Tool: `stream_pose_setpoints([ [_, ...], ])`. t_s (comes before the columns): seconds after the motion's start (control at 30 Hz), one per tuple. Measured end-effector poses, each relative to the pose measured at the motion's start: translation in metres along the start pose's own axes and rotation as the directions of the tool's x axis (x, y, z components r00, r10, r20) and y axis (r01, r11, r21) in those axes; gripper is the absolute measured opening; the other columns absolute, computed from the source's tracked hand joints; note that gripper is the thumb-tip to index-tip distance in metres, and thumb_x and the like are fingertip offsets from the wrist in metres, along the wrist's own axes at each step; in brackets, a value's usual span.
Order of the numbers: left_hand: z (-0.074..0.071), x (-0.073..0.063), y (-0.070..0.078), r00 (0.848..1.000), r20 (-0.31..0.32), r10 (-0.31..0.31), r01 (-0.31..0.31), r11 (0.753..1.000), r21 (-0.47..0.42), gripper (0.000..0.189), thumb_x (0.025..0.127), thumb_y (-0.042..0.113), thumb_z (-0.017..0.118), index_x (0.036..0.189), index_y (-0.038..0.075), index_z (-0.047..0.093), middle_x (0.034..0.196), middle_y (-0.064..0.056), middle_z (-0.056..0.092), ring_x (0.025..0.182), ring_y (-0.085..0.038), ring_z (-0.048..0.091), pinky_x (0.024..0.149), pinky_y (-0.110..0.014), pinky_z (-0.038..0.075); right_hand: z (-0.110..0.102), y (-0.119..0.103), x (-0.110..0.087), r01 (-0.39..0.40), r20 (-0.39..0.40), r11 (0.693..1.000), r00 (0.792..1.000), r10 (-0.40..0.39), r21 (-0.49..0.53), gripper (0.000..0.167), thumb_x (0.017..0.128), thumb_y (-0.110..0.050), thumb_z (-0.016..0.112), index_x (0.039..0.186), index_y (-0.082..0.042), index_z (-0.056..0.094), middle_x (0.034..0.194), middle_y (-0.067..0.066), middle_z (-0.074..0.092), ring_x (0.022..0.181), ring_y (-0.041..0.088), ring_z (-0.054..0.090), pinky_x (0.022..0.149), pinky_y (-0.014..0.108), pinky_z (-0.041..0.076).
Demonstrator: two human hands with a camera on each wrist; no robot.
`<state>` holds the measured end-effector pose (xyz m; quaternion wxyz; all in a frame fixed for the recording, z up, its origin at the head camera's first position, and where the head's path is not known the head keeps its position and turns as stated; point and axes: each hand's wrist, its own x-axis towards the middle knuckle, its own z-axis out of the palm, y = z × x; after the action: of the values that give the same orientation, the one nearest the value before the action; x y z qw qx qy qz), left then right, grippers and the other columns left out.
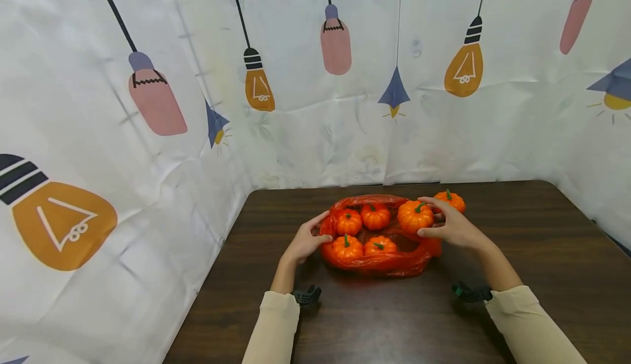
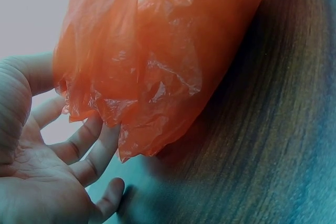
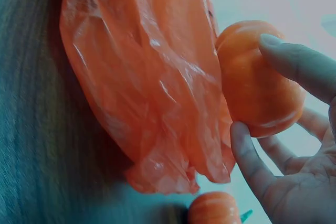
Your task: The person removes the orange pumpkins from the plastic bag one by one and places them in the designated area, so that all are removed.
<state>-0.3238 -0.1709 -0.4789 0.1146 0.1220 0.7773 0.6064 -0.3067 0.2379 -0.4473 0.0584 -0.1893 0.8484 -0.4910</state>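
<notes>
Red plastic bag (image 1: pixel 374 266) sits toward the far edge of the bench (image 1: pixel 374 320), four pumpkins (image 1: pixel 347 248) already inside, fifth pumpkin (image 1: pixel 414 219) clamped in right hand (image 1: pixel 454 227) grip, sixth pumpkin (image 1: pixel 454 203) remaining outside; left hand (image 1: pixel 304 242) touches rim, pinch undeterminable.

Around the red bag (image 1: pixel 382 268), we have bare table (image 1: pixel 379 325) at 6 o'clock, between the sleeves (image 1: pixel 274 323). The left hand (image 1: pixel 304 242) blocks 9, the right hand (image 1: pixel 455 228) with its held pumpkin (image 1: pixel 413 219) blocks 3, a loose pumpkin (image 1: pixel 452 200) 2; wall cloth (image 1: pixel 340 150) rises beyond 12.
</notes>
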Motion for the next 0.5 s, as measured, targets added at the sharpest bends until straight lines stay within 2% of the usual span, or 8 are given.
stream_pose_setpoints([
  [0.13,0.003,0.001,-0.003,1.0,-0.02,0.004,-0.004,1.0,-0.004,0.073,0.093,0.0,0.066,0.159,0.015,0.04,0.145,-0.024,0.05,0.113,-0.024,0.054,0.087,-0.023,0.053,-0.006,0.002,-0.003,-0.017,-0.008,1.0,1.0,0.017,0.02,0.085,0.092,-0.023,0.077,0.16,-0.008,0.029,0.156,0.031,0.031,0.118,0.039,0.057,0.084,0.027,0.055],
  [0.37,0.002,0.002,-0.004,0.999,-0.038,0.027,-0.027,1.0,0.001,0.071,0.092,0.0,0.067,0.157,0.019,0.044,0.133,-0.023,0.055,0.107,-0.023,0.056,0.088,-0.025,0.054,-0.014,0.0,-0.004,-0.019,-0.016,0.997,1.0,0.02,0.077,0.084,0.093,-0.02,0.076,0.161,-0.008,0.026,0.149,0.031,0.036,0.118,0.039,0.057,0.082,0.025,0.057],
  [0.5,0.001,0.002,-0.005,0.999,-0.034,0.032,-0.031,0.999,0.012,0.071,0.093,0.0,0.067,0.157,0.018,0.043,0.136,-0.022,0.055,0.109,-0.023,0.057,0.089,-0.027,0.055,-0.018,-0.001,-0.005,-0.024,-0.032,0.998,0.999,0.025,0.056,0.084,0.093,-0.021,0.076,0.161,-0.009,0.027,0.152,0.03,0.033,0.121,0.042,0.055,0.082,0.024,0.056],
])
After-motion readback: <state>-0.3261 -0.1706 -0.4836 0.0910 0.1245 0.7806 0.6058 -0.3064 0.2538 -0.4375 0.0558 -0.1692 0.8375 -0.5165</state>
